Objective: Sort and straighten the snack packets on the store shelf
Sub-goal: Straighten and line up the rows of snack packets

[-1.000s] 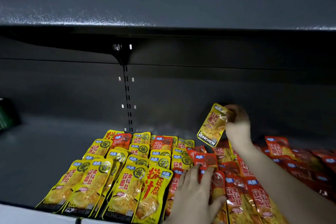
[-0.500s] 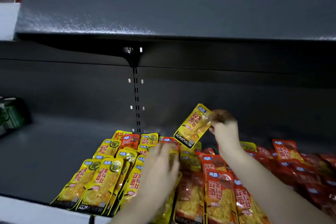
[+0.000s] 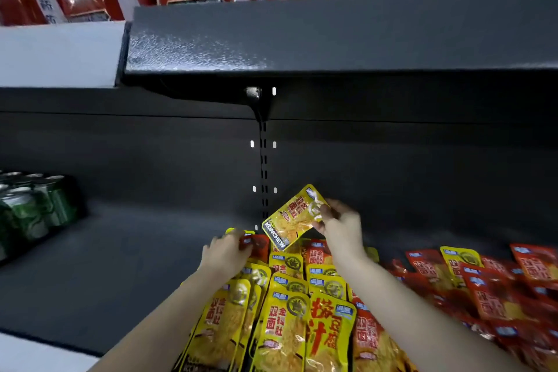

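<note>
1. You are carrying a yellow snack packet (image 3: 294,217) leftward in your right hand (image 3: 339,226); a second ago it hung over the red packets (image 3: 489,284), and now it is hovering tilted above the back of the yellow rows (image 3: 280,311). Your fingers are pinching its top right corner.
2. Your left hand (image 3: 226,252) is leaving the front of the pile, where it lay flat a second ago, and is now reaching the back row, fingertips touching a red packet (image 3: 256,246) lodged among the yellows. Whether you are gripping it, I cannot tell.
3. This is looking like a swap: yellow arriving home, a stray red about to go out.
4. One more yellow packet (image 3: 460,260) is lying among the reds at right, so sorting is not finished.
5. The shelf (image 3: 105,266) left of the yellows is bare up to the green cans (image 3: 33,208).
</note>
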`<state>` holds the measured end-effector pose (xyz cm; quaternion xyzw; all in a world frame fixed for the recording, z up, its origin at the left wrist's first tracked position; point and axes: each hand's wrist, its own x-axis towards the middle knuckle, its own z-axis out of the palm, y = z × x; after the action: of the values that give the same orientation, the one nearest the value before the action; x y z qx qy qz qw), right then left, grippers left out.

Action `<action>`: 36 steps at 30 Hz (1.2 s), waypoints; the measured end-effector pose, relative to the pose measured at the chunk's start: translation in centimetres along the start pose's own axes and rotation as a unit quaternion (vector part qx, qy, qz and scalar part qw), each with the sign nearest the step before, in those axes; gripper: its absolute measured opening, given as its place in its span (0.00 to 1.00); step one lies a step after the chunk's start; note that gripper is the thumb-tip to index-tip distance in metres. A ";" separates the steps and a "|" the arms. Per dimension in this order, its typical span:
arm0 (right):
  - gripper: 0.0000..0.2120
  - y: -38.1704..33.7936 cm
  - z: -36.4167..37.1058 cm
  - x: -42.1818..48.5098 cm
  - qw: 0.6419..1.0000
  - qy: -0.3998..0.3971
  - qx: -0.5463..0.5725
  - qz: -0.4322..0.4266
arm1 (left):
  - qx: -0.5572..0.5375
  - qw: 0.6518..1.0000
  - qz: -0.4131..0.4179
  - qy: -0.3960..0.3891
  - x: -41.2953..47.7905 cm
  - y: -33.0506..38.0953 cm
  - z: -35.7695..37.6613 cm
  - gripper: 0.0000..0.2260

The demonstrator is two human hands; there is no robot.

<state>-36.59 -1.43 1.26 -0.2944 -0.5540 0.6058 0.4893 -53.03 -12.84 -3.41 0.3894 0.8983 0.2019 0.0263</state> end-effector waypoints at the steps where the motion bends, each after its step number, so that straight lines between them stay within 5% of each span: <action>1: 0.06 0.2 0.4 0.2 1.000 0.005 -0.004 -0.002 | 0.003 1.000 0.006 -0.006 0.3 0.1 0.1 0.15; 6: 0.07 1.6 1.9 1.1 1.000 0.018 -0.023 -0.008 | -0.014 1.000 0.025 -0.012 1.5 0.6 0.3 0.19; 14: 0.16 2.7 2.6 1.8 0.997 0.028 -0.061 -0.049 | -0.189 0.979 0.018 0.079 2.4 1.3 -0.2 0.11; 21: 0.08 3.3 2.5 3.1 0.995 0.033 -0.081 -0.040 | -0.301 0.948 0.020 0.099 2.8 1.8 -2.1 0.11; 36: 0.09 5.3 5.2 3.8 0.966 -0.122 -0.229 -0.016 | -0.272 0.933 0.100 0.215 3.3 1.4 -6.0 0.06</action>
<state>-43.96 0.53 -2.05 -0.3139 -0.7380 0.4860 0.3472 -55.56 -11.70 3.03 0.4024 0.7497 0.5188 -0.0833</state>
